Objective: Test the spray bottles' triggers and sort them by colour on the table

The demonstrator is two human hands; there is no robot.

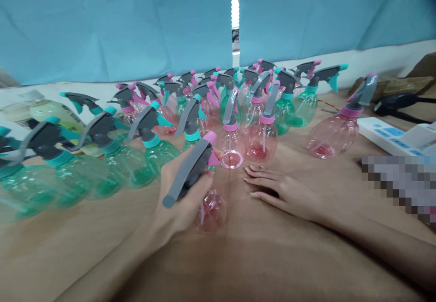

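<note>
My left hand (pixel 184 197) is closed round the neck of a pink spray bottle (pixel 211 213) with a grey and pink trigger head. Its clear pink body shows below my fingers, close to the tabletop; whether it touches cannot be made out. My right hand (pixel 279 186) lies on the table with fingers stretched out, holding nothing. Just beyond its fingertips stand two more pink spray bottles, one nearer the middle (pixel 230 150) and one beside it (pixel 261 145). Left of my left hand, several green spray bottles (pixel 136 168) form a slanting row.
Many more pink and green spray bottles crowd the back of the wooden table (pixel 252 256). One pink bottle (pixel 332 134) stands apart at the right, beside a white power strip (pixel 391 134) and a black object (pixel 398 104). A blue curtain (pixel 119 25) hangs behind.
</note>
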